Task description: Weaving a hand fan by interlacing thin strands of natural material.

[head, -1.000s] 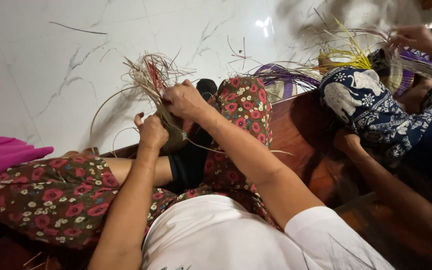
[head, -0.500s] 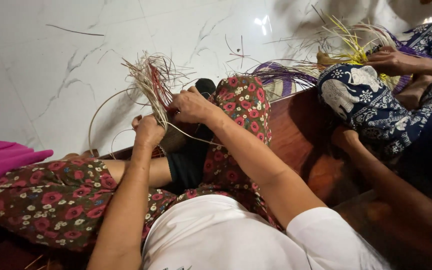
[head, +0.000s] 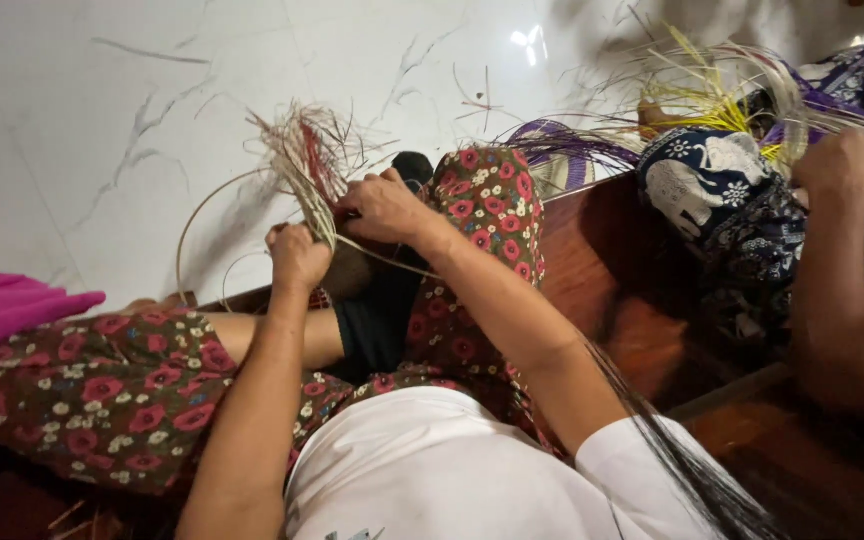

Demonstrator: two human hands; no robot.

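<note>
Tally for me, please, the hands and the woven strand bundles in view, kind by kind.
The person's own hands: 2, left hand and right hand, both on the tan and red bundle.
Co-worker's hands: 1.
Strand bundles being worked: 2, the second the yellow and purple bundle.
Total: 5.

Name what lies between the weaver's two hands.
In the head view, a bundle of pale and red straw strips stands between the left hand and right hand.

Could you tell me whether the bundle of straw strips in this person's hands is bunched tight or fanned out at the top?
Fanned out. The straw strips splay apart above the left hand and right hand, which grip them together lower down.
</note>
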